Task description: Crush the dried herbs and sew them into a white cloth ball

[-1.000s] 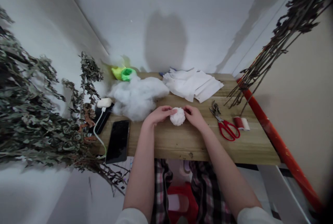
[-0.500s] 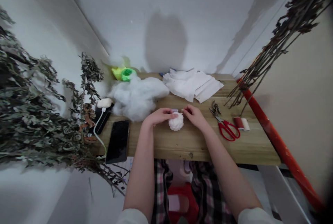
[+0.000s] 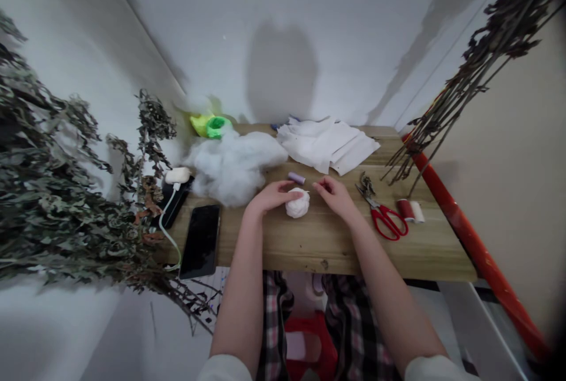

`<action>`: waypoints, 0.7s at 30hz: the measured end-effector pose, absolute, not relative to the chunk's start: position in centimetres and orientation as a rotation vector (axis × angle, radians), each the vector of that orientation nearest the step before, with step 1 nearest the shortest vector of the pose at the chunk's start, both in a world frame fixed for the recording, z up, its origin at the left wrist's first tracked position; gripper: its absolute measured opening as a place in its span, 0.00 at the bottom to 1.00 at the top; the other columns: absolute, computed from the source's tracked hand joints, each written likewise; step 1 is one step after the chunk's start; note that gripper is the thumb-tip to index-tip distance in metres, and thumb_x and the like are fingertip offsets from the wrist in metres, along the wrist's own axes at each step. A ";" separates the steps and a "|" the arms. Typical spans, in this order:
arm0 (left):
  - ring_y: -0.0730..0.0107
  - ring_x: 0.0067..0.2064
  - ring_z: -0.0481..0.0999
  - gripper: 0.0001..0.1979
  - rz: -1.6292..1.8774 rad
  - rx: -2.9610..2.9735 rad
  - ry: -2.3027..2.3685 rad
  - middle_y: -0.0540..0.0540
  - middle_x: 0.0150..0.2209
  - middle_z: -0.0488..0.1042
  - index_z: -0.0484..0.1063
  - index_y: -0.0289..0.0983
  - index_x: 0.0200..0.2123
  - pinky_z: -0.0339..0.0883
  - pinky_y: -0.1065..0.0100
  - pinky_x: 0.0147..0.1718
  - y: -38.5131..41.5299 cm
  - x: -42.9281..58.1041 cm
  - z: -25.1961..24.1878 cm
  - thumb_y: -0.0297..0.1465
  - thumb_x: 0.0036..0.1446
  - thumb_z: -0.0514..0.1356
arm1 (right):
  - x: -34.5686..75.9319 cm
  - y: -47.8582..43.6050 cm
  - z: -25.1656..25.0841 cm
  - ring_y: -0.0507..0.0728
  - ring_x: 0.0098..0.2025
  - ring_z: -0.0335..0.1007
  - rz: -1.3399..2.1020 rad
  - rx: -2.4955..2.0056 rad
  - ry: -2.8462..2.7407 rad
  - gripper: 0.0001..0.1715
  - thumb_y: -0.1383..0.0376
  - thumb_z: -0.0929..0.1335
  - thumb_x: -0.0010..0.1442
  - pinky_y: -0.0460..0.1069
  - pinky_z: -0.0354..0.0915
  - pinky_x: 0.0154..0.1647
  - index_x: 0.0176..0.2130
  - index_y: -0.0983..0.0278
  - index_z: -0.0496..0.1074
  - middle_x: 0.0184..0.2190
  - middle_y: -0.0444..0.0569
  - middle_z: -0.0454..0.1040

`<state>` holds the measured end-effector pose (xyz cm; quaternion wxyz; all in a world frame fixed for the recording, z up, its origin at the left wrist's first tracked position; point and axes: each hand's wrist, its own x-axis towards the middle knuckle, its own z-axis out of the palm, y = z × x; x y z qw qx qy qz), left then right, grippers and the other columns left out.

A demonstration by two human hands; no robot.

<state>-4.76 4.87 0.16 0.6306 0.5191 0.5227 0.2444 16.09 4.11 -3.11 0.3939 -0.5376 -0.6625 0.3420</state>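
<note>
A round, puckered white fabric ball (image 3: 298, 204) is gripped by my left hand (image 3: 275, 197), with the thumb lying over its upper left side. To its right, apart from the ball, is my right hand (image 3: 331, 192), its thumb and index finger pinched together. Whatever that pinch may hold is too small to make out. Just beyond the ball lies a lilac thread spool (image 3: 296, 178) on its side on the wooden table (image 3: 283, 245).
Fluffy white stuffing (image 3: 232, 166) and white cloth pieces (image 3: 327, 142) lie at the back. On the right are red-handled scissors (image 3: 388, 220), a dark red spool (image 3: 405, 210) and a white spool (image 3: 417, 212). A phone (image 3: 200, 241) lies left. Dried plants (image 3: 66, 192) crowd the left side.
My right hand has moved slightly right, away from the ball. The ball has shifted a little left and up in my left hand, and the lilac spool now shows fully.
</note>
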 end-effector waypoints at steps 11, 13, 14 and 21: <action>0.66 0.36 0.73 0.22 0.489 1.215 1.159 0.43 0.36 0.79 0.79 0.33 0.37 0.63 0.70 0.35 4.5 -5.0 0.7 0.44 0.42 0.67 | 17.0 3.9 -2.5 0.51 0.25 0.58 0.859 -1.362 -1.646 0.16 0.53 0.66 0.56 0.46 0.55 0.26 0.28 0.63 0.67 0.22 0.43 0.65; 0.68 0.33 0.72 0.22 0.485 1.240 1.183 0.44 0.33 0.79 0.79 0.33 0.34 0.61 0.71 0.32 4.6 -5.2 0.6 0.45 0.43 0.66 | 17.2 3.9 -2.3 0.51 0.24 0.58 0.856 -1.364 -1.642 0.16 0.53 0.66 0.56 0.47 0.55 0.25 0.28 0.63 0.67 0.21 0.43 0.65; 0.69 0.32 0.71 0.22 0.480 1.245 1.187 0.44 0.32 0.78 0.79 0.32 0.34 0.60 0.71 0.31 4.6 -5.2 0.5 0.45 0.43 0.66 | 17.3 3.9 -2.3 0.51 0.24 0.58 0.856 -1.365 -1.642 0.16 0.53 0.66 0.56 0.47 0.54 0.25 0.28 0.63 0.67 0.21 0.42 0.64; 0.73 0.27 0.64 0.23 0.473 1.317 1.270 0.47 0.26 0.74 0.76 0.32 0.29 0.52 0.71 0.26 4.5 -5.0 0.3 0.49 0.45 0.63 | 17.0 3.8 -2.2 0.51 0.24 0.56 0.851 -1.349 -1.626 0.15 0.54 0.65 0.57 0.47 0.54 0.26 0.28 0.62 0.66 0.21 0.42 0.63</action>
